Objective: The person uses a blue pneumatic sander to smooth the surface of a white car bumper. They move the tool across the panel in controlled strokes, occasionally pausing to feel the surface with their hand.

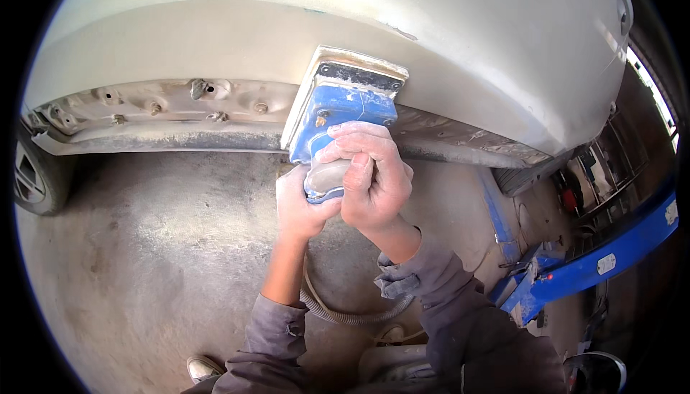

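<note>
Both my hands are on a blue power sander with a pale, dust-covered pad edge. Its pad lies against the lower part of a light-coloured car body panel, just above the exposed sill. My left hand wraps the rear of the sander from the left side. Curled over the grey top grip is my right hand, thumb and fingers bent round it. Whitish dust coats the fingers. The sander's working face is hidden against the panel.
A ribbed hose runs under my forearms toward the sander. Car wheels show at the left and right. A blue metal lift arm crosses the right side. My shoe stands on the dusty concrete floor.
</note>
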### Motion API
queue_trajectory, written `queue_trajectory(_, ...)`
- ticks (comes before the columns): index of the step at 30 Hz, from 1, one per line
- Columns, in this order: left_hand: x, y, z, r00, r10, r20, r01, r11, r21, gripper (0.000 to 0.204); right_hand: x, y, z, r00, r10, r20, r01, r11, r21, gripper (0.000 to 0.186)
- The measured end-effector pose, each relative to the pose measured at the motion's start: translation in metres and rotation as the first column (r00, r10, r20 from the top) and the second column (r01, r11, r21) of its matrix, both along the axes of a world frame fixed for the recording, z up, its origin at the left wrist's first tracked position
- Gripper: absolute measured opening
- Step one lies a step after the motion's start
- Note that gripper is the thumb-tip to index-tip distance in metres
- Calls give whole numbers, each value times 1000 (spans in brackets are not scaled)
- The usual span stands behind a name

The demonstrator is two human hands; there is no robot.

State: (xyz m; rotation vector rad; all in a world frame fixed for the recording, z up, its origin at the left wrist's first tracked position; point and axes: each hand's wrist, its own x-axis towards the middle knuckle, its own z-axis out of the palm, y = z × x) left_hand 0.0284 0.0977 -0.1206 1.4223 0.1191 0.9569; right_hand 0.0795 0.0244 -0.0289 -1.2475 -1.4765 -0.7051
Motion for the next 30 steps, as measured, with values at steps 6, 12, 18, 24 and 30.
queue_trajectory(6, -14, -11, 98, 999, -27, 22, 28, 999, -39, 59, -3, 3, 90, 999, -19, 44, 11, 985, 174, 19)
queue_trajectory(12, -29, -4, 124, 990, -108, 91, 114, 991, -65, 56, -2, 11, 96, 992, 106, 71, -118, 975, 189, 21)
queue_trajectory(18, -8, 1, -19, 1000, -6, -12, 5, 997, -74, 60, -6, 0, -11, 1000, 28, -5, -28, 999, -32, 18)
queue_trajectory(24, -19, -14, 71, 1000, 14, -20, -15, 997, -75, 57, -3, 2, 62, 991, 83, -102, -66, 985, 161, 14)
queue_trajectory(30, -28, -14, 121, 1000, -8, 4, 8, 998, -61, 57, -8, -1, 98, 993, 85, -83, -73, 988, 137, 26)
